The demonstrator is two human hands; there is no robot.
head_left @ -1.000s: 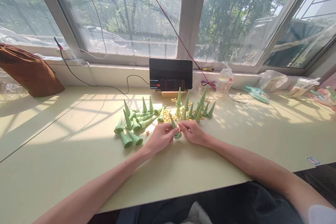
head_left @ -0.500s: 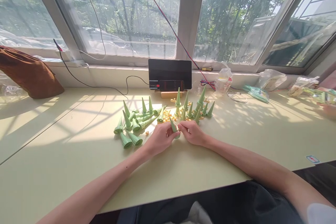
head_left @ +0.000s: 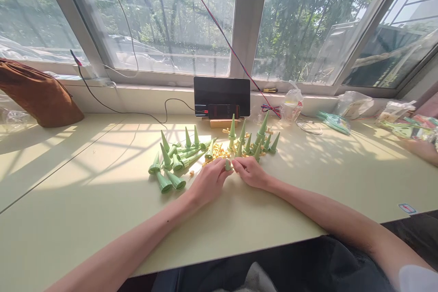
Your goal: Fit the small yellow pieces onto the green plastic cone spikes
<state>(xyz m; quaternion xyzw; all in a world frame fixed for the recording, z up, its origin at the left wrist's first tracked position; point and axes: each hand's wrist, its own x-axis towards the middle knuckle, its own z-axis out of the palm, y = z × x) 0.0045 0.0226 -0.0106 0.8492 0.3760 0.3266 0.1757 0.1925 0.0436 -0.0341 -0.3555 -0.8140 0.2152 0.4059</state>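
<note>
My left hand (head_left: 209, 179) is closed around a green plastic watering spike (head_left: 227, 164), now mostly covered by the fingers. Close beside it, my right hand (head_left: 250, 172) pinches at the spike's side; a small yellow valve showed at these fingertips a moment ago and is largely hidden now. Left of my hands lie and stand several loose green spikes (head_left: 177, 163). Just beyond my fingers is a heap of small yellow valves (head_left: 219, 149). Behind my right hand several green spikes (head_left: 261, 132) stand upright, some with yellow valves sticking out sideways.
One yellow valve (head_left: 191, 174) lies alone left of my left hand. A black tablet (head_left: 221, 89) with a phone (head_left: 224, 111) before it leans on a stand (head_left: 223, 123) at the back. A brown bag (head_left: 44, 96) sits far left; plastic bags (head_left: 292, 100) line the windowsill side.
The green spike in my left hand has turned, its tip swinging down and toward me, so less of it shows. My right hand has stayed nearly in place.
</note>
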